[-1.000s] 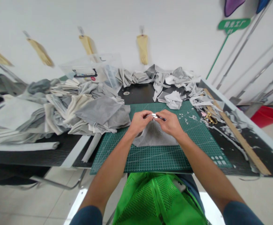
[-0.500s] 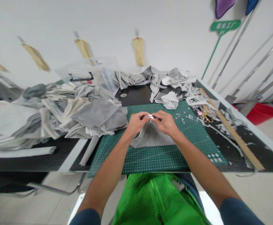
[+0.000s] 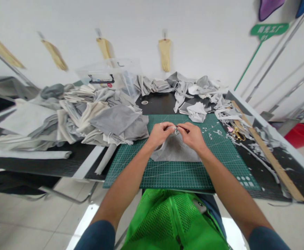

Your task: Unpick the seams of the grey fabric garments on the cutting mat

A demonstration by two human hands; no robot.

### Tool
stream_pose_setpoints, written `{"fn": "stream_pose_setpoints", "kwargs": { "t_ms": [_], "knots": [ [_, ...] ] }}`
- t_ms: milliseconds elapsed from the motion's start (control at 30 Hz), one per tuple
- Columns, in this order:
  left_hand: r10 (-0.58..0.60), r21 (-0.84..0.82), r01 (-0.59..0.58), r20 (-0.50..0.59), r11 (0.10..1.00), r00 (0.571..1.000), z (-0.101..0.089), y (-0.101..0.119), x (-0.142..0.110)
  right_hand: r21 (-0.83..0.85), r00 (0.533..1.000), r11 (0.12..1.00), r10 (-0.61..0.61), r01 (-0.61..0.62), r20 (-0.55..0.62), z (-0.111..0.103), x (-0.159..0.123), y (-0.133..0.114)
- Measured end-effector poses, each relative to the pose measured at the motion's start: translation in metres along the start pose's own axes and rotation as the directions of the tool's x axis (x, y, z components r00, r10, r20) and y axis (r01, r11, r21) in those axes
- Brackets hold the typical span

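Head view: one grey cloth (image 3: pixel 179 151), raised edge pinched by my left hand (image 3: pixel 161 134), lower part on green cutting mat (image 3: pixel 178 175); my right hand (image 3: pixel 194 136), closed round one dark object (image 3: pixel 185 130), mostly hidden, kind unclear.

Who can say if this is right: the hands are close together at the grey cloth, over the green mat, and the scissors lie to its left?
The side is wrong: the head view shows the scissors right of the mat. The left hand and right hand are close together at the cloth, over the mat.
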State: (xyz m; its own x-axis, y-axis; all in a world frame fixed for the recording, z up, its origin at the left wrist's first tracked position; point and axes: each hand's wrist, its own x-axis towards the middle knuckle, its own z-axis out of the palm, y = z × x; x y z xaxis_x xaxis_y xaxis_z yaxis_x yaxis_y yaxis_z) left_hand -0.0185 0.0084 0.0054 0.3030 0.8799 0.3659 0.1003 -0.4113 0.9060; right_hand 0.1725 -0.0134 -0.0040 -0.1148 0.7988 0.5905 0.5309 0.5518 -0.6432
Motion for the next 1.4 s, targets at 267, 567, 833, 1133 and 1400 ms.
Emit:
{"fn": "stream_pose_setpoints", "kwargs": {
  "t_ms": [267,567,833,1133,1400],
  "knots": [
    [0.015,-0.052,-0.018,-0.066,0.998,0.998,0.0,-0.002,-0.002,0.246,0.98,0.949,0.201,-0.196,0.003,-0.005,0.001,-0.009],
    [0.079,-0.043,-0.084,-0.102,0.996,0.992,0.0,-0.002,0.0,0.195,0.975,0.961,0.168,-0.195,0.149,0.004,-0.001,-0.009],
    [-0.119,0.071,0.132,-0.169,0.989,0.978,-0.007,-0.019,0.009,0.208,0.971,0.951,0.208,-0.229,0.118,0.002,-0.002,-0.006],
    [-0.09,0.146,0.087,0.01,0.985,0.996,-0.016,-0.008,0.003,0.016,0.978,0.98,0.199,-0.2,0.069,0.002,0.0,-0.002],
    [-0.193,0.061,0.184,0.233,0.981,0.953,-0.013,-0.003,-0.002,0.068,0.978,0.985,0.149,-0.161,0.148,-0.001,0.001,-0.007]
  ]
}}
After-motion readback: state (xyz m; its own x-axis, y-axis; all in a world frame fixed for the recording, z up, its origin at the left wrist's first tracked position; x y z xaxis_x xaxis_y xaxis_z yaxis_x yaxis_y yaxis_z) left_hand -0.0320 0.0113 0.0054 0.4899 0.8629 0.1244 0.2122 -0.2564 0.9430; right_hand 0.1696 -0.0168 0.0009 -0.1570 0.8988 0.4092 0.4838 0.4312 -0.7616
